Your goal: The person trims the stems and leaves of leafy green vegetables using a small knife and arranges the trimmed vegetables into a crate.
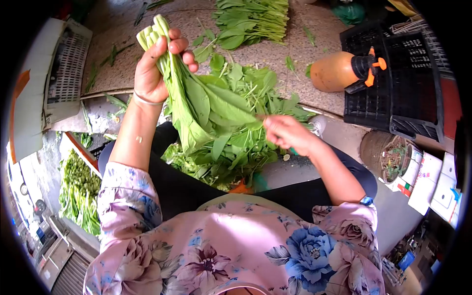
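Note:
Raised at the upper left, my left hand (160, 61) is wrapped round the pale stems of a leafy green bunch (196, 101), whose leaves hang down and to the right. My right hand (287, 135) is closed at the leaf tips on the bunch's right side. Something green shows under its fingers, perhaps a handle; the rest is hidden. Below the bunch, a heap of loose leaves (241, 152) lies between my knees and against the stone slab's edge.
Stacked greens (253, 19) lie at the back of the speckled slab (305, 93). An orange spray bottle (339, 71) stands before black crates (418, 83) on the right. More greens (78, 191) fill the lower left, below a white crate (69, 64). A bucket (388, 157) sits at right.

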Available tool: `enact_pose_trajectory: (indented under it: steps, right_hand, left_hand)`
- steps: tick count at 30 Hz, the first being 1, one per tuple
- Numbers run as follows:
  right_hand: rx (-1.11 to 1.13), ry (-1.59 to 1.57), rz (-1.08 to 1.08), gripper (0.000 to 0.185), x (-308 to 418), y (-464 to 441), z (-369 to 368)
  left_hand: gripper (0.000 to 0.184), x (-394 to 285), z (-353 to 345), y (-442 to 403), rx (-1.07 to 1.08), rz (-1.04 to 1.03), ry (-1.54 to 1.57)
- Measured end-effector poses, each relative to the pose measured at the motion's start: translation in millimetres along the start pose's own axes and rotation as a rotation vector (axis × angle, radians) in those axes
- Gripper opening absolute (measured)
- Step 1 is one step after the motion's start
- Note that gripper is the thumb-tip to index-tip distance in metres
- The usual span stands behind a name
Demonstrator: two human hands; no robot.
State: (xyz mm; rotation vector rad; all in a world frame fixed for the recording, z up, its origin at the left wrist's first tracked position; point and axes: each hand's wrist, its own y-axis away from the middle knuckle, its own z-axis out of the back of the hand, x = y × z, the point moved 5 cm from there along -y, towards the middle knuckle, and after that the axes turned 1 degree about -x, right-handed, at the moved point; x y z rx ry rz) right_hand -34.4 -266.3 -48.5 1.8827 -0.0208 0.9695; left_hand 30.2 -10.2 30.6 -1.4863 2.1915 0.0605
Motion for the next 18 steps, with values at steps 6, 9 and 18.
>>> enact_pose_trajectory:
  steps: [6,9,18]
  right_hand:
    - [-0.418,0.062,0.012,0.03,12,-19,68]
    - [-0.594,0.04,0.134,0.016,48,-54,119]
    - [-0.79,-0.907,0.139,0.042,57,-261,220]
  left_hand:
    - [0.02,20,19,0,-0.486,0.109,-0.319]
    - [0.026,31,22,-3,-0.746,0.263,-0.559]
    - [0.02,37,45,-3,-0.795,0.421,-0.785]
